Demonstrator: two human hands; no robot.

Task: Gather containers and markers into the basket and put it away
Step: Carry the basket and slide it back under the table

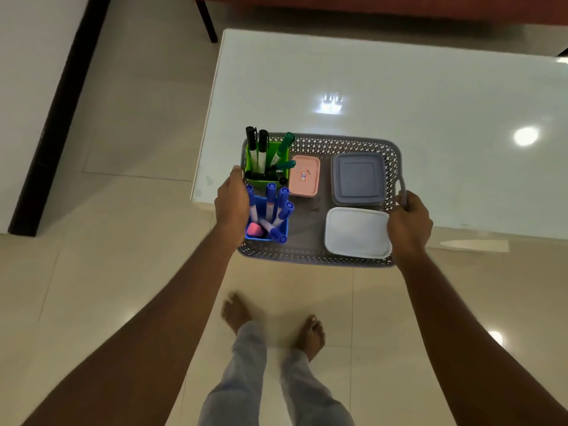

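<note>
The person holds a grey basket with both hands. The left hand grasps the left side of the basket, with the fingers curled over its rim. The right hand is closed around the thin handle on the right side of the basket.

The far half of the basket is seen over the near left corner of a white table, and the near half is seen over the floor. It is not possible to say if the basket touches the table or is lifted above it.

In the far left corner of the basket a green holder stands. It carries black markers and green markers, which point up and lean a little. Just in front of it, in the near left corner of the basket, there is a blue holder with blue markers and a small pink thing inside.

A pink container with a closed lid lies near the middle of the basket, beside the green holder. A grey-blue container is in the far right corner of the basket. A white container is in the near right corner, just beside the right hand.

Below the basket, the bare feet of the person stand on the floor.
</note>
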